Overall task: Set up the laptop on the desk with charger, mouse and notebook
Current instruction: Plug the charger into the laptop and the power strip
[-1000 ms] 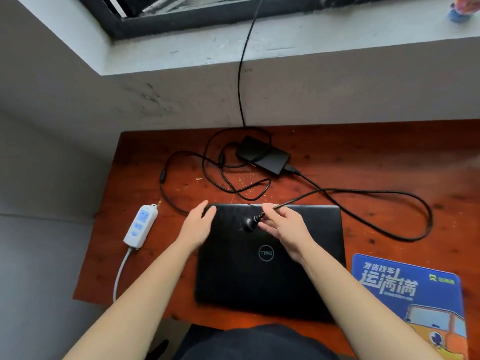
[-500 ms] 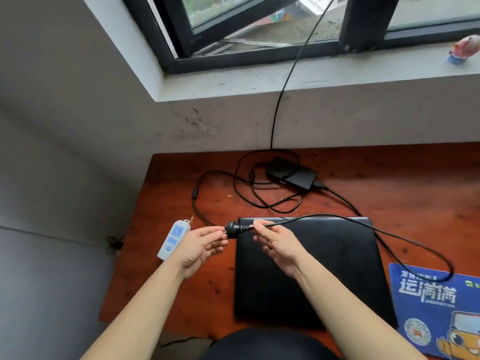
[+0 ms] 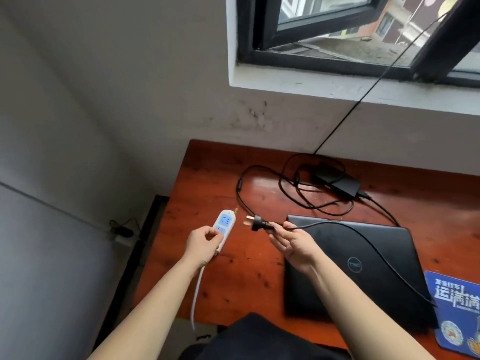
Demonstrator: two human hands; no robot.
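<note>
A closed black laptop (image 3: 363,266) lies on the red-brown wooden desk (image 3: 249,268). Behind it sits the black charger brick (image 3: 337,181) with its cable looped around. My right hand (image 3: 293,244) pinches the charger cable just behind the black plug (image 3: 257,222), whose prongs point left in the air. My left hand (image 3: 204,245) grips the near end of a white and blue power strip (image 3: 224,224) at the desk's left edge. The plug hangs a short way to the right of the strip, apart from it.
A blue printed mouse pad (image 3: 459,310) lies at the desk's right front. A thin black cable (image 3: 363,94) runs from the desk up through the window. The wall and window sill stand right behind the desk. The strip's white cord (image 3: 196,294) drops off the front edge.
My right hand has carried the plug left, off the laptop lid toward the power strip. My left hand has left the laptop and taken hold of the strip. The view has swung left.
</note>
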